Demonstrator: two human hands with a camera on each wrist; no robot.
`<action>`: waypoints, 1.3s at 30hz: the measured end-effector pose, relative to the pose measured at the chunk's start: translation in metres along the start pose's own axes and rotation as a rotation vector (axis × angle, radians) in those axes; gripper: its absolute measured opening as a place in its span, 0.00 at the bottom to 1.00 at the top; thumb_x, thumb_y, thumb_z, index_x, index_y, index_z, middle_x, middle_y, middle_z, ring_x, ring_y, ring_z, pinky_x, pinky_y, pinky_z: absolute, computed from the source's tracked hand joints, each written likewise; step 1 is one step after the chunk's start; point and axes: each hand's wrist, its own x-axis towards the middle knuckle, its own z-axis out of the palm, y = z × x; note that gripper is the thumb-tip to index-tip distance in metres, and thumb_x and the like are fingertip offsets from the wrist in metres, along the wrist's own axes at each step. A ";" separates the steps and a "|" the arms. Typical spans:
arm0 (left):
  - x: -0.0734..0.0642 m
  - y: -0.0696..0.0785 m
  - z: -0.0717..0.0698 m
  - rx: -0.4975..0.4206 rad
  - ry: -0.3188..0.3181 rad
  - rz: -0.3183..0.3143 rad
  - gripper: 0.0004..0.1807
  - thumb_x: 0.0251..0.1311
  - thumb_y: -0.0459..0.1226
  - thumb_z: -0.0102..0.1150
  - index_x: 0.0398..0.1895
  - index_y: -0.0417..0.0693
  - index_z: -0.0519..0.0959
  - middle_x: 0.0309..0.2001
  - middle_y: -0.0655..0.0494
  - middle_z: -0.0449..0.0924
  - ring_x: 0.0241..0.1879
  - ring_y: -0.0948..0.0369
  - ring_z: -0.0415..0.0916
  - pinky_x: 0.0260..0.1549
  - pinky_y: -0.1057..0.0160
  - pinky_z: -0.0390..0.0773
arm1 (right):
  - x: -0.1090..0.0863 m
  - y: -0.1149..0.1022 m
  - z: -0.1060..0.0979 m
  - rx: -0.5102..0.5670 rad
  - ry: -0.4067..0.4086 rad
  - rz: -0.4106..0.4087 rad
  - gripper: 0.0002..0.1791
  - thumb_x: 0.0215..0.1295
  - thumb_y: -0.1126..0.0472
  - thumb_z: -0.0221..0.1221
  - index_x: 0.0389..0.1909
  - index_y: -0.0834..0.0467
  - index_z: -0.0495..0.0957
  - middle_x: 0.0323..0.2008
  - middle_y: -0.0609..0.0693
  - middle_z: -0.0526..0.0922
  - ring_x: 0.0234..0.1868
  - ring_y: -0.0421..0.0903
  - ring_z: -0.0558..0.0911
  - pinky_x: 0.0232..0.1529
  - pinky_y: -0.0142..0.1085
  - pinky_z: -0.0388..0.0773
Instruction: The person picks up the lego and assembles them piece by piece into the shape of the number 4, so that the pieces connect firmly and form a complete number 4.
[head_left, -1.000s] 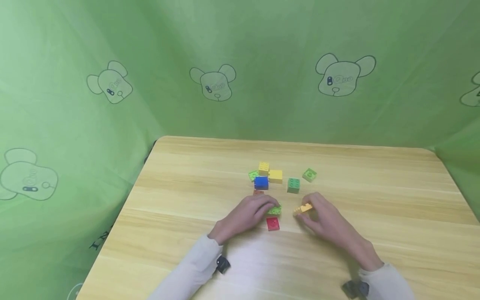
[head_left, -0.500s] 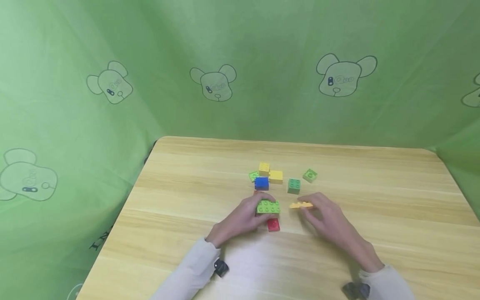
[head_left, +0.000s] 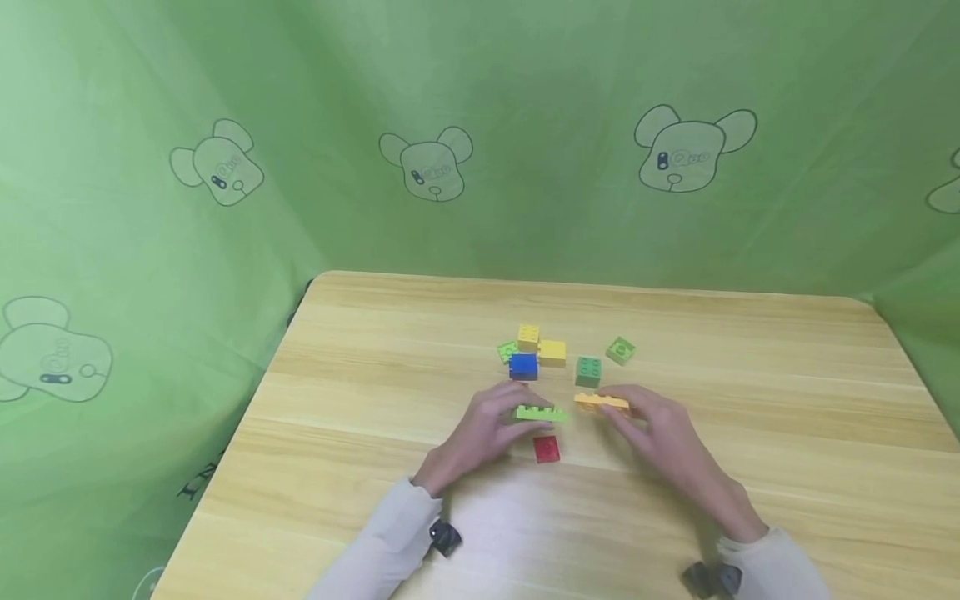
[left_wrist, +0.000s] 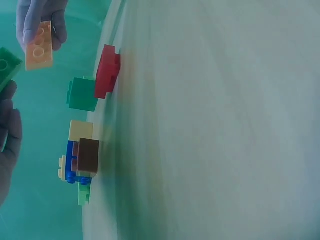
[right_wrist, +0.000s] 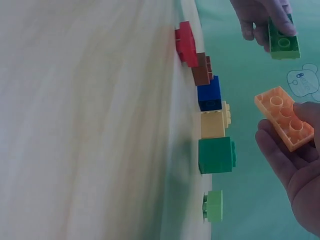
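Just above the table, my left hand (head_left: 483,429) pinches a long light green building brick (head_left: 542,413) between thumb and fingers. My right hand (head_left: 663,429) grips a long orange building brick (head_left: 602,402) the same way. The two bricks are level, end towards end, with a small gap between. In the right wrist view the hollow underside of the orange brick (right_wrist: 285,117) shows. A red brick (head_left: 547,449) lies on the table close to my left thumb. The brown brick (left_wrist: 88,156) is almost hidden behind my left hand in the head view.
Beyond the hands stand a blue brick (head_left: 522,367), two yellow bricks (head_left: 552,353) and a dark green brick (head_left: 588,372). Small light green pieces lie at the left (head_left: 507,352) and right (head_left: 620,350). A green curtain (head_left: 525,233) hangs behind the wooden table (head_left: 750,358).
My left hand has brought up the light green brick and tilted it, so it shows edge-on. My right hand has turned the orange brick from slanted to nearly level, moving it slightly left and away.
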 end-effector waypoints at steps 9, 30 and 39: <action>0.003 0.002 0.003 -0.031 0.084 0.071 0.15 0.54 0.24 0.75 0.44 0.37 0.82 0.45 0.47 0.86 0.48 0.56 0.83 0.53 0.70 0.82 | 0.009 -0.012 -0.002 0.079 0.040 -0.057 0.21 0.59 0.74 0.70 0.54 0.60 0.85 0.51 0.51 0.88 0.51 0.51 0.87 0.51 0.26 0.83; 0.009 0.014 -0.003 0.238 0.143 0.241 0.28 0.56 0.29 0.76 0.60 0.32 0.78 0.48 0.46 0.85 0.49 0.58 0.84 0.57 0.74 0.78 | 0.019 -0.039 -0.006 0.191 -0.014 -0.247 0.27 0.56 0.76 0.69 0.59 0.59 0.83 0.57 0.53 0.86 0.63 0.44 0.81 0.69 0.28 0.70; 0.013 0.021 -0.006 0.275 0.170 0.335 0.26 0.55 0.29 0.76 0.57 0.32 0.80 0.51 0.44 0.83 0.51 0.56 0.83 0.59 0.72 0.78 | 0.021 -0.045 -0.009 0.250 0.001 -0.281 0.24 0.64 0.53 0.72 0.56 0.62 0.84 0.54 0.56 0.87 0.61 0.41 0.81 0.68 0.30 0.73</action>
